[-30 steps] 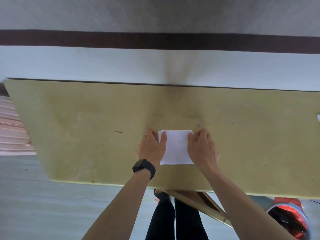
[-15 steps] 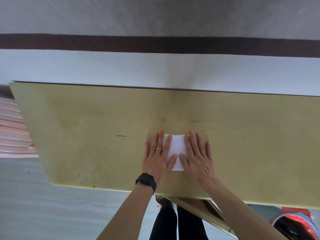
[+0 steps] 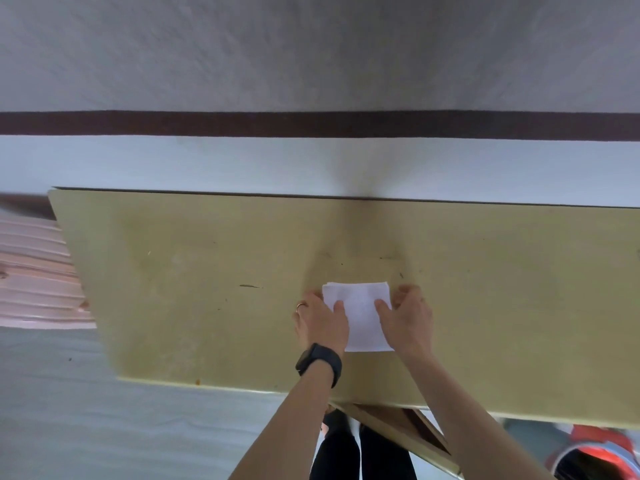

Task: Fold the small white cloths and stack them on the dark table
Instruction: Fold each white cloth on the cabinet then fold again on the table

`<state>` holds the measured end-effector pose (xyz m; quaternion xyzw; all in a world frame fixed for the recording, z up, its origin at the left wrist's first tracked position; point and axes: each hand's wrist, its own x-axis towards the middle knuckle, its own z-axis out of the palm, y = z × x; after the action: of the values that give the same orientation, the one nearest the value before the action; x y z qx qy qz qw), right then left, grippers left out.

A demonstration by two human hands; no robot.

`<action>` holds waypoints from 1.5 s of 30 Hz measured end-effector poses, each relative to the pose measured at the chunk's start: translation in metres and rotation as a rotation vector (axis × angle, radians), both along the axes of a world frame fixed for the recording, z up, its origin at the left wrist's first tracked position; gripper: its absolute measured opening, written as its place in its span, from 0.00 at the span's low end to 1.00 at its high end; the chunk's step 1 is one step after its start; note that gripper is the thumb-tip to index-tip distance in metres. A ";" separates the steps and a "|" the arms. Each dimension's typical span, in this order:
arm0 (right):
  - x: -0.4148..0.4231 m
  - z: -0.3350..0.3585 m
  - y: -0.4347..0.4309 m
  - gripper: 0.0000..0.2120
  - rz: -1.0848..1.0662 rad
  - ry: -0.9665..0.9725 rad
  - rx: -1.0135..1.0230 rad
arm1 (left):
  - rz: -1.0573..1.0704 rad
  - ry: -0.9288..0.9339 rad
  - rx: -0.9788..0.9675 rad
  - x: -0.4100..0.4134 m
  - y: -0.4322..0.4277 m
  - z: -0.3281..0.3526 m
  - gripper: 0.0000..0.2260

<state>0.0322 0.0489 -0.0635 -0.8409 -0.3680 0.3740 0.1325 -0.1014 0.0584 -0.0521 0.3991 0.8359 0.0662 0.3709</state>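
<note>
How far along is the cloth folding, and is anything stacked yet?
Done: one white cloth lies folded into a small rectangle on the table. In hand: the left hand and right hand grip its side edges, thumbs on top. Left: this single cloth is all that shows, with no stack and no other cloths in view, so how many remain cannot be told.

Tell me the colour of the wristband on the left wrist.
Black; the wristband shows best in the head view.

Black wristwatch (image 3: pixel 320 364), ring (image 3: pixel 300 306) — black trousers (image 3: pixel 335 457)
</note>
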 end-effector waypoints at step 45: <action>-0.173 0.476 -0.187 0.16 0.881 1.015 0.776 | 0.438 -0.046 1.385 -0.174 -0.313 0.472 0.07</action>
<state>-0.1408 -0.1381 0.4121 -0.2364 -0.6672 0.5759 0.4089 -0.2758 -0.2551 0.4198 0.3645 0.6549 0.6614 0.0286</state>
